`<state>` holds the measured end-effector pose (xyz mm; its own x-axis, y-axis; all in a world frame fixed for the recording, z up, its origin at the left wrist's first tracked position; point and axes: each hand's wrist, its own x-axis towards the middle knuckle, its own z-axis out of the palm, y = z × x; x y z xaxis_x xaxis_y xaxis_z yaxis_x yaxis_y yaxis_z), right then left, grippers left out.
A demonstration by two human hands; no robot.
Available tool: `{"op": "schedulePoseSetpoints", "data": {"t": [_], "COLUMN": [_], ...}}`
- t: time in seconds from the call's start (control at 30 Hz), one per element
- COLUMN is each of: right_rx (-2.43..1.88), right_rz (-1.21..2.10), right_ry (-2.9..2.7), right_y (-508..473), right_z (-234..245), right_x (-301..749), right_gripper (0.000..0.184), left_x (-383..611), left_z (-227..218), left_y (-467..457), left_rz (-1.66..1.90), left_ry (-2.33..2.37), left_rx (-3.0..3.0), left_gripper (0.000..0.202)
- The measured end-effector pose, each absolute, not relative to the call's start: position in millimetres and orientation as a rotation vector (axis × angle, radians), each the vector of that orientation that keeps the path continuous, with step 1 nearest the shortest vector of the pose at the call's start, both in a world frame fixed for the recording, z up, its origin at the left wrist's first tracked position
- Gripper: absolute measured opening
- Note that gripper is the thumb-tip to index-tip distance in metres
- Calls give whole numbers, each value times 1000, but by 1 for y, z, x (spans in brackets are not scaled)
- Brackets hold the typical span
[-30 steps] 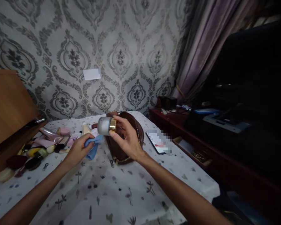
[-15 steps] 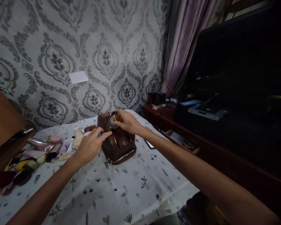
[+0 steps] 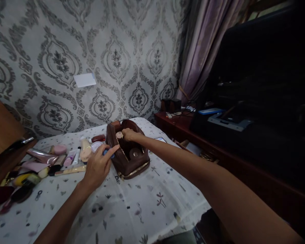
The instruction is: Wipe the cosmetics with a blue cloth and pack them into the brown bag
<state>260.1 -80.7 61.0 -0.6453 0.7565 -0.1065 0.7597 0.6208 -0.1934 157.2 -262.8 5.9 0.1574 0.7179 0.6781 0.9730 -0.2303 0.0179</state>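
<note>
A brown zip-up cosmetic bag (image 3: 119, 166) stands with its mouth wide open on the cloth. Inside its mouth, my right hand (image 3: 129, 135) is closed around a small bottle (image 3: 119, 135), of which only a pale round end shows; the fingertips are partly hidden. At the bag's left side, my left hand (image 3: 98, 166) is closed on a small blue object (image 3: 108, 153), mostly covered by the fingers. Its index finger rests against the bag's open edge. Just left of the bag lie a dark red tube (image 3: 98, 138), a round white-lidded container (image 3: 96, 146) and a beige bottle (image 3: 85, 150).
Makeup brushes, tubes and a pink sponge (image 3: 59, 149) are heaped on the left of the patterned cloth (image 3: 132, 206). A phone (image 3: 160, 139) lies partly hidden behind my right forearm. On the right stands a dark red desk (image 3: 173, 120) with an open drawer.
My right hand has lowered the gold-capped bottle into the bag, and the gold cap is out of sight. My left hand stays by the bag's left edge with the blue object.
</note>
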Motion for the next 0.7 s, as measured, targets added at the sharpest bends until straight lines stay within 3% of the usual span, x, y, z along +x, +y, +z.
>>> {"op": "schedulePoseSetpoints", "data": {"t": [0.33, 0.7], "right_rx": [1351, 1336], "right_rz": [-408, -413], "right_ry": [2785, 2813], "right_y": [-68, -63], "right_z": [54, 42], "right_x": [258, 249], "right_gripper": [54, 43], "left_x": [155, 155], "left_z": [1, 1], "left_y": [-262, -262], "left_rz": [-863, -856], "left_ry": [-1626, -1621], "left_rx": [-2042, -2043], "left_gripper": [54, 53]}}
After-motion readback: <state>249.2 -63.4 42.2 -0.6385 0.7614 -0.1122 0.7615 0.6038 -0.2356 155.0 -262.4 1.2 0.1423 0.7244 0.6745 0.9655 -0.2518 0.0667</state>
